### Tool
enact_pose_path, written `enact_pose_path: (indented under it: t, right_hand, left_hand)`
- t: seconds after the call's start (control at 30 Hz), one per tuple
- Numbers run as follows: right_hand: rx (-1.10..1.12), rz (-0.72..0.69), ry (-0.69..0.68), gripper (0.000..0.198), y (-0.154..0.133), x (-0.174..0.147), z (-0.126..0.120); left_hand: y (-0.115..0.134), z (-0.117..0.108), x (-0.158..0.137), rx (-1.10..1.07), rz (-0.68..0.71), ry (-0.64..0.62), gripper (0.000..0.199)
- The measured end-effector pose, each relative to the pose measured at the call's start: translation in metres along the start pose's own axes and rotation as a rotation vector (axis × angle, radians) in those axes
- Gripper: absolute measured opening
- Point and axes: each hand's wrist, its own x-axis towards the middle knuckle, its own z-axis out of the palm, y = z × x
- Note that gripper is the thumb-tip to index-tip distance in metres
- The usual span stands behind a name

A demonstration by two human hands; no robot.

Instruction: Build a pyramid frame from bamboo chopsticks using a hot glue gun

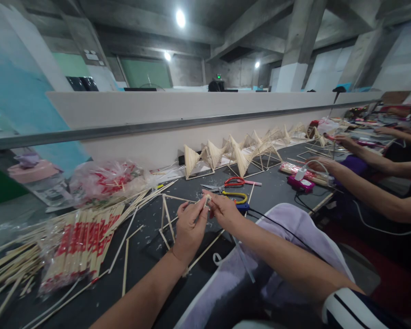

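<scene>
Bamboo-looking sticks, 2 busy hands and 1 fiddly joint

So the step in hand looked like joint work, as far as I could judge. The left hand (191,225) and the right hand (226,211) met over the dark tabletop (145,265), both pinched nearly closed, thumbs and fingertips together around a small pale bit (208,199). Couldn't tell if it was a stick end, glue or scrap, or which hand had the firmer hold.

The open stick frame (169,218) sat on the table just beside and behind the left hand, with its top stick running in behind the fingers. Whether it touched the pale bit was hidden, sorry.

Past the right hand lay scissors with a red handle (234,181) and a blue corded tool (242,207), probably a glue gun. Neither was being held. A row of twisted stick models (241,157) stood along the partition (137,137), so my guess was that this frame was at an early stage.

IMO the next move called for steady fingertips and a light pinch: get that bit sorted without bumping the frame, then have a hand free for a fresh stick from the wrapped bundle (80,240) over on the left.
</scene>
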Motion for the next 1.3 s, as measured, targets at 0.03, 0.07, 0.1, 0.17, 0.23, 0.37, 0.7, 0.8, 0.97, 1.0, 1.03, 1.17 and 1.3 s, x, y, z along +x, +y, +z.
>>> enact_pose_path:
  t: [0.03,0.07,0.1,0.17,0.23,0.37,0.7,0.8,0.97,1.0,1.03,1.17,1.3]
  right_hand:
    - [-0.008,-0.003,0.000,0.038,0.0000,0.0000,-0.0001]
    - [-0.015,-0.006,0.001,0.038,-0.0002,0.0000,-0.0003]
    - [-0.020,-0.008,0.002,0.038,-0.0004,0.0001,-0.0005]
    - [-0.022,-0.010,0.004,0.038,-0.0008,0.0002,-0.0009]
    - [-0.017,-0.007,0.000,0.038,-0.0013,0.0004,-0.0011]
    - [-0.008,-0.003,0.002,0.039,-0.0021,0.0002,-0.0011]
    - [-0.011,0.000,-0.013,0.038,-0.0014,0.0001,-0.0010]
    - [0.004,0.003,-0.013,0.038,-0.0019,0.0002,-0.0010]
    - [0.003,0.008,-0.007,0.038,-0.0018,0.0000,-0.0010]
    - [0.001,0.007,-0.010,0.038,-0.0018,-0.0001,-0.0010]
    - [-0.002,0.006,-0.014,0.038,-0.0018,-0.0001,-0.0011]
    - [-0.025,0.002,-0.009,0.038,-0.0023,-0.0002,-0.0012]
    - [-0.060,-0.007,0.007,0.038,-0.0017,-0.0003,-0.0006]
  left_hand:
    - [0.0003,-0.0001,0.0002,0.001,0.000,-0.003,0.032]
    - [0.0006,-0.0001,0.0004,0.002,0.001,-0.003,0.032]
    - [0.0008,-0.0001,0.0005,0.004,0.002,0.001,0.032]
    - [0.0009,-0.0001,0.0006,0.009,0.004,0.009,0.032]
    - [0.0006,0.0000,0.0006,0.010,0.000,0.010,0.032]
    - [0.0003,-0.0002,0.0005,0.015,-0.010,0.000,0.031]
    - [0.0008,-0.0001,0.0003,0.015,-0.016,-0.006,0.032]
    - [0.0014,-0.0001,0.0004,0.010,-0.010,0.002,0.031]
    - [0.0010,0.0001,-0.0002,-0.002,-0.017,0.000,0.032]
    - [0.0007,0.0001,-0.0003,-0.003,-0.018,-0.001,0.032]
    - [0.0003,0.0001,-0.0004,-0.002,-0.017,-0.002,0.032]
    - [-0.0003,-0.0002,-0.0003,0.007,-0.017,-0.004,0.032]
    - [0.0000,-0.0003,0.0001,0.017,-0.010,0.004,0.032]
